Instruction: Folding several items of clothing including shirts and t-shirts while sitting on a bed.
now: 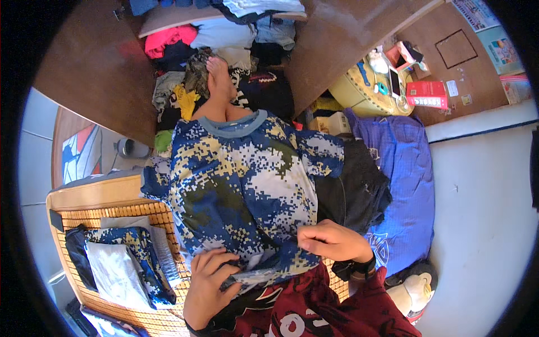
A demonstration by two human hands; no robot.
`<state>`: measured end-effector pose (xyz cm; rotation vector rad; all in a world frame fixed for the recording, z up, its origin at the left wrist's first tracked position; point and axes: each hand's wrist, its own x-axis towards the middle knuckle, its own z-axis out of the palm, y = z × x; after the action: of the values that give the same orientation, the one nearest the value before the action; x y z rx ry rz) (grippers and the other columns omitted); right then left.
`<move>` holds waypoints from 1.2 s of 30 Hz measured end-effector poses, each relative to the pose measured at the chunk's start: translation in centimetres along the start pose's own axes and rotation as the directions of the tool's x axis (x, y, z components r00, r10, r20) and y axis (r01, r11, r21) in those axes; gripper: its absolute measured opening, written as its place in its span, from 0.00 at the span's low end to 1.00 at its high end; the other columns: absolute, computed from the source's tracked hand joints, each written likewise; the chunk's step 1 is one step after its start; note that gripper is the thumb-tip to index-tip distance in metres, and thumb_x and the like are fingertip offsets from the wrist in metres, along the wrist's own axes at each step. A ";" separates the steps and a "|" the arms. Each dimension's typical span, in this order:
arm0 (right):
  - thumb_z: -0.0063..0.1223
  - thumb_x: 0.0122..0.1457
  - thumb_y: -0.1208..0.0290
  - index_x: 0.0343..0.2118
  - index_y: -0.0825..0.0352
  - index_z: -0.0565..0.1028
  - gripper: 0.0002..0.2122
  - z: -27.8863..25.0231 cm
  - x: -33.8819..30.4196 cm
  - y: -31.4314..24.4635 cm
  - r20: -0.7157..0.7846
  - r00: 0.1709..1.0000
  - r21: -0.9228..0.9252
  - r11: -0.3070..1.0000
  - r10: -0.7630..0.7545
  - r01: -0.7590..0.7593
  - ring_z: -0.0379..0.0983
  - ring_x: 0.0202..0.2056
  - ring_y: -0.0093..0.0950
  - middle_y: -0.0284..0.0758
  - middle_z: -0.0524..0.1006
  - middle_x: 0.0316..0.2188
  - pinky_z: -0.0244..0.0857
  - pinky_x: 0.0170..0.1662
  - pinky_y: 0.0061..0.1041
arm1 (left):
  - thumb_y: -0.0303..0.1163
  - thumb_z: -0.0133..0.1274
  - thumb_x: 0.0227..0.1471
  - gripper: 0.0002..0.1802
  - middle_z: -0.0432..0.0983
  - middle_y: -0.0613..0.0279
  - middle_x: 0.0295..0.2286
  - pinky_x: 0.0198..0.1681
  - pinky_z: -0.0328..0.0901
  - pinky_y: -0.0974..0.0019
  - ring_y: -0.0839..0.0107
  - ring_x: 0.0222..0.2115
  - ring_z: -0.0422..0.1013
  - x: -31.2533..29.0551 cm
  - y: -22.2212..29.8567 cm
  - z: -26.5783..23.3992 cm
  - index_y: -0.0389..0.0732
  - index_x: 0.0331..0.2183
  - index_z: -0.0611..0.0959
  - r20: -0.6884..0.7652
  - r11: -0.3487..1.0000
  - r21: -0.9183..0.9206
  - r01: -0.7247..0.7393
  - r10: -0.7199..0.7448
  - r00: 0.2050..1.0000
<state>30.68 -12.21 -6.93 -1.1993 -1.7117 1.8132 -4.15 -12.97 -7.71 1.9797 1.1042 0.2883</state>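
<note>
Camouflage shirt [241, 185] draped along outstretched legs [213, 106], seemingly for support; right hand [337, 242] curled, pinching it near hem [275, 274]; left hand [209, 286] half-open at hem, grip unclear.

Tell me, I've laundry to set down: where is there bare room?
Only small patches: the woven mat shows in a strip between the folded clothes and the wooden frame, and in another between those clothes and the left hand. Crowded: the wardrobe shelf, the round yellow stand, and right of the camouflage shirt, where black cloth lies.
</note>
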 end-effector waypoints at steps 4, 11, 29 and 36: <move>0.65 0.66 0.54 0.36 0.64 0.76 0.16 -0.3 0.5 -2.2 0.021 0.963 -0.185 0.948 0.268 -0.260 0.66 0.17 0.34 0.33 0.70 0.15 0.58 0.24 0.34 | 0.35 0.77 0.36 0.18 0.82 0.68 0.33 0.58 0.60 0.48 0.60 0.50 0.75 0.4 0.7 -1.9 0.44 0.30 0.86 -0.055 0.996 -0.062 -0.067 0.064 0.996; 0.65 0.65 0.55 0.41 0.59 0.80 0.13 2.9 1.0 2.3 0.127 0.991 -0.249 0.968 0.047 -0.014 0.67 0.17 0.33 0.33 0.67 0.14 0.57 0.24 0.35 | 0.37 0.78 0.44 0.15 0.83 0.65 0.26 0.39 0.69 0.59 0.62 0.31 0.80 0.6 1.6 -4.5 0.45 0.30 0.87 0.091 0.953 -0.303 -0.034 0.064 0.994; 0.54 0.65 0.74 0.33 0.71 0.73 0.06 -1.2 0.0 -0.1 -0.654 0.718 -0.284 0.957 -0.237 0.057 0.72 0.34 0.30 0.38 0.75 0.33 0.66 0.39 0.28 | 0.30 0.73 0.43 0.27 0.81 0.44 0.30 0.37 0.73 0.48 0.40 0.33 0.79 -1.2 -1.6 -3.1 0.44 0.46 0.80 -0.013 0.973 -0.033 0.227 -0.228 0.974; 0.45 0.77 0.70 0.40 0.64 0.73 0.07 -2.5 1.6 -2.0 -0.922 0.374 -0.012 0.972 -0.101 0.233 0.57 0.33 0.12 0.20 0.65 0.31 0.55 0.39 0.16 | 0.17 0.62 0.37 0.18 0.73 0.54 0.28 0.40 0.68 0.64 0.65 0.30 0.71 0.7 -1.5 -5.0 0.34 0.34 0.75 -0.457 0.950 -0.208 0.231 -0.303 0.836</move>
<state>31.20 -9.09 -5.33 -1.4815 -0.9462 0.7383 -7.36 -9.25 -5.77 1.6318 1.6131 0.7221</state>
